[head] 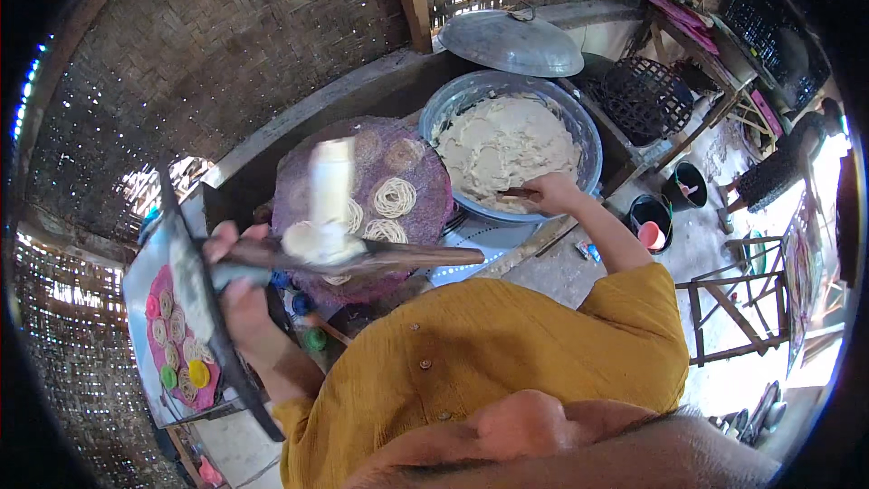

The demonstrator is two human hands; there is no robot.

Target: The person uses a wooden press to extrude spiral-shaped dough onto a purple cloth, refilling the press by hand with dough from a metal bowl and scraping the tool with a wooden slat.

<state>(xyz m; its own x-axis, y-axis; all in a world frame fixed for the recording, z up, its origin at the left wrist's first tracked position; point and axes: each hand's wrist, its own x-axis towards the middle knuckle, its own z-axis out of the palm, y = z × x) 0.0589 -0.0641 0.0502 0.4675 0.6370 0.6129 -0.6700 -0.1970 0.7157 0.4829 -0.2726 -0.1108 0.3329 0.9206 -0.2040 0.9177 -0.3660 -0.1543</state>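
Note:
My left hand (237, 285), blurred, grips a grey-blue cylinder (244, 276) joined to a long dark wooden board (210, 305) smeared with white dough. A second wooden bar (421, 258) crosses by the same hand, with a dough-coated white plunger (331, 183) standing up from it. The two parts look like a hand noodle press. My right hand (555, 193) holds a dark flat scoop (519, 193) in pale dough (506, 142), inside a large metal basin (590, 142). Coiled strand nests (395, 197) lie on a round purple woven mat (353, 129), partly behind the press.
A domed metal lid (512, 44) leans behind the basin, beside a black openwork basket (645, 98). At left, another mat (159, 285) holds coils and coloured lids. Black buckets (686, 187), a wooden stand (740, 319) and another person's leg (743, 200) are at right.

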